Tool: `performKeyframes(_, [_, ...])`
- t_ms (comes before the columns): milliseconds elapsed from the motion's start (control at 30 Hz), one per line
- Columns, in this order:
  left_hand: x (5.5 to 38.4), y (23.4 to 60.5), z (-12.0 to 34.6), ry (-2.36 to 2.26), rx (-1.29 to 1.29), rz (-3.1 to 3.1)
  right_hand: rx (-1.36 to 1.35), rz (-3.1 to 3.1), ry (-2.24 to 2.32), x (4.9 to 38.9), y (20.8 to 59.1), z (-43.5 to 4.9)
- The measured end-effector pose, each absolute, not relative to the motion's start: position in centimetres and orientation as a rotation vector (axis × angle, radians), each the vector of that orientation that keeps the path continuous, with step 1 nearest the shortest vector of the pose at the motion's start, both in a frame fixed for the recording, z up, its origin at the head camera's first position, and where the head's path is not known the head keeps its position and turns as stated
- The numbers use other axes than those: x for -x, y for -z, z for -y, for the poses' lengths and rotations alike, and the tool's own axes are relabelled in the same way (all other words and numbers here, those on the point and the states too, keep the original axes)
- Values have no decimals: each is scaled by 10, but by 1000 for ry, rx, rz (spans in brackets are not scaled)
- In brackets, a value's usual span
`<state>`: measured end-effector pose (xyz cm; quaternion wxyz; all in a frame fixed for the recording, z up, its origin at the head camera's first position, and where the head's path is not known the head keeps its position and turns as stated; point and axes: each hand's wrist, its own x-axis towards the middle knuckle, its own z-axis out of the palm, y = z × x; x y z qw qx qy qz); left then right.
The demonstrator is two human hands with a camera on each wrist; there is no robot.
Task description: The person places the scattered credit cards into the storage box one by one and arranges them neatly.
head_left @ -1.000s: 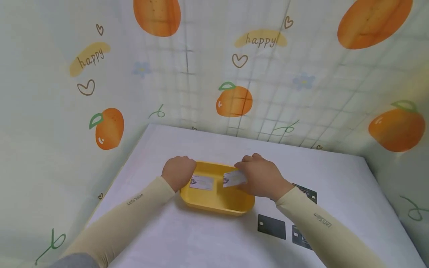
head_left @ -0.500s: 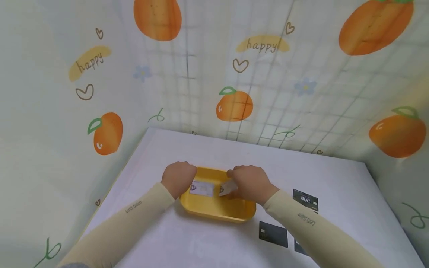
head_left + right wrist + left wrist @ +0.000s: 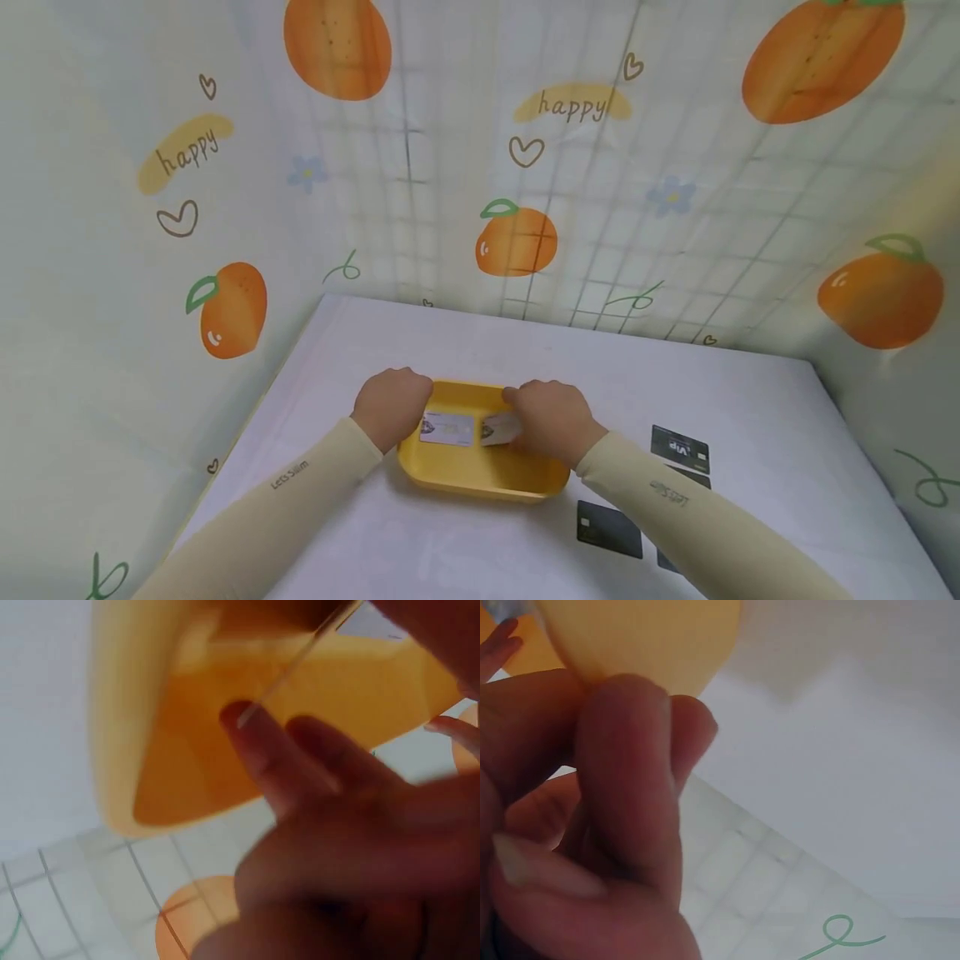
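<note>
A shallow yellow plastic tray [image 3: 480, 477] stands on the white table. At its left end my left hand [image 3: 392, 408] grips the rim; the left wrist view has curled fingers against a tray corner [image 3: 656, 637]. One pale printed card [image 3: 448, 429] lies flat inside, on the left. Over the tray's right part, my right hand [image 3: 557, 422] pinches a second pale card [image 3: 497, 428], partly hidden by the fingers. Seen edge-on in the right wrist view, that card [image 3: 292, 669] is a thin line at a fingertip, above the tray floor.
Right of the tray lie several dark cards: one marked Vip [image 3: 680, 450], a plain black card [image 3: 609, 529], and others partly covered by the right sleeve [image 3: 675, 498]. A fruit-patterned curtain [image 3: 420, 233] stands behind and beside the table.
My right hand has moved left and lower into the tray with its card, close beside the lying card. The left hand keeps its grip on the rim. The head view has shifted slightly.
</note>
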<state>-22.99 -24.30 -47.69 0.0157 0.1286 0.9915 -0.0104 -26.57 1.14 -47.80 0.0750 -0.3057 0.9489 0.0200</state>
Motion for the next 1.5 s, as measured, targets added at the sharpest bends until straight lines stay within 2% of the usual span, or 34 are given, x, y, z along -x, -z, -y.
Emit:
performKeyframes(600, [229, 479, 241, 1, -424, -3075, 877, -2814, -41, 259, 474, -20])
performKeyframes(800, [227, 478, 239, -46, -394, -3051, 813, -2879, 75, 244, 448, -49])
performKeyframes(1000, [222, 480, 245, -126, -376, -3077, 702, -2953, 184, 220, 429, -105])
performKeyframes(1233, [219, 486, 245, -200, -401, -3110, 589, -2852, 207, 182, 464, -172])
performKeyframes(1500, [215, 486, 244, -186, -403, -3105, 627, -2727, 339, 150, 502, -191])
